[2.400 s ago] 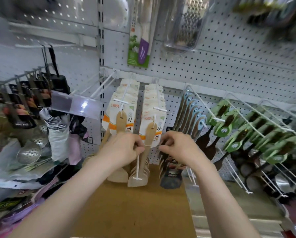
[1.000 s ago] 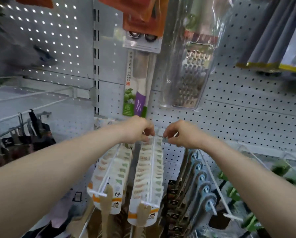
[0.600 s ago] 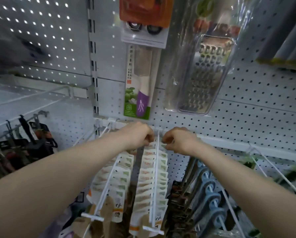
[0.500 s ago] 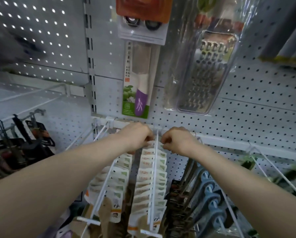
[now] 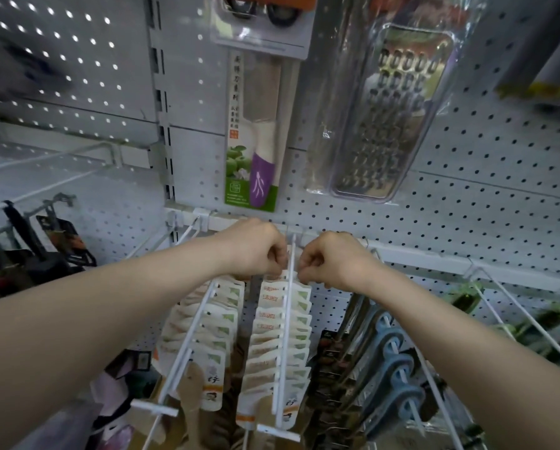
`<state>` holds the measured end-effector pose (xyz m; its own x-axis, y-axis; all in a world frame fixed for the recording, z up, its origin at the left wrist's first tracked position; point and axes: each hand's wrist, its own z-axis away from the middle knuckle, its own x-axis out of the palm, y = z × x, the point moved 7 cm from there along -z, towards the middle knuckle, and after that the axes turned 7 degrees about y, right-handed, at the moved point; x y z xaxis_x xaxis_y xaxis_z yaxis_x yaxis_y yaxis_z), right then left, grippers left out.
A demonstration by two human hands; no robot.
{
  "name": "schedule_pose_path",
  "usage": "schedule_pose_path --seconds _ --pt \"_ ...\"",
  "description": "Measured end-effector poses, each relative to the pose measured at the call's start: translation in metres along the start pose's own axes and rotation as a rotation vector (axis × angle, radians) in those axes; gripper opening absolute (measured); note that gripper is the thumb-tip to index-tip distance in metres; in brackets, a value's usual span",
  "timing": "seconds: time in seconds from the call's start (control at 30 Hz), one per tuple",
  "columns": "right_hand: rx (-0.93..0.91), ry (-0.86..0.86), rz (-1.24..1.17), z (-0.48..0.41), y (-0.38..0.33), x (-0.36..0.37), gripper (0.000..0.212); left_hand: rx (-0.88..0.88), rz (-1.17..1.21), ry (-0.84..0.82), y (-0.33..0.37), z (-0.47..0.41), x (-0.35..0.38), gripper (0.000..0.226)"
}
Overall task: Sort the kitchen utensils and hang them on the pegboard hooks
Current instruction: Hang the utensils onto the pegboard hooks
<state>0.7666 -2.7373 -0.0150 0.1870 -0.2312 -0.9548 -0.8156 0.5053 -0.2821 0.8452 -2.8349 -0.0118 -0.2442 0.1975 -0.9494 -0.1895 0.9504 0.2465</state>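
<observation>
The left hand (image 5: 256, 248) and right hand (image 5: 332, 259), fingers curled, pinch the top of the rearmost carded spatula (image 5: 272, 289) either side of a white hook (image 5: 286, 319), close against the pegboard (image 5: 467, 222); more such cards fill the hook in front

A tight row of carded wooden spatulas (image 5: 273, 349) hung along a long white hook (image 5: 286, 319) jutting from the pegboard (image 5: 467, 196). A second carded row (image 5: 207, 332) hung on the neighbouring hook (image 5: 187, 344), just left.
</observation>
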Motion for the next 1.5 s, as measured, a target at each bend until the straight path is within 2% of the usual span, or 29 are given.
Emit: schedule_pose_path --seconds 0.17,0.43,0.63,0.9,1.23,1.5 --pt "-0.030 0.011 0.056 -0.001 -0.009 0.005 0.007 0.002 -0.068 0.024 0.003 -0.002 0.006 0.012" --pt "0.000 0.072 0.019 0.003 -0.008 -0.005 0.006 -0.015 -0.025 0.075 -0.001 0.000 -0.002 0.012" --pt "-0.024 0.003 -0.006 0.019 -0.013 -0.005 0.004 0.036 -0.043 -0.070 0.008 0.007 -0.001 0.012" --pt "-0.002 -0.001 -0.040 0.018 -0.010 -0.004 0.007 0.041 -0.010 -0.071 0.003 0.008 0.004 0.012" --pt "-0.027 0.062 0.115 0.005 -0.016 0.001 0.010 0.016 -0.034 -0.022 0.000 0.003 0.008 0.009" --pt "-0.064 0.051 0.135 0.005 -0.019 0.002 0.015 0.003 -0.011 -0.048 0.001 0.003 0.009 0.013"
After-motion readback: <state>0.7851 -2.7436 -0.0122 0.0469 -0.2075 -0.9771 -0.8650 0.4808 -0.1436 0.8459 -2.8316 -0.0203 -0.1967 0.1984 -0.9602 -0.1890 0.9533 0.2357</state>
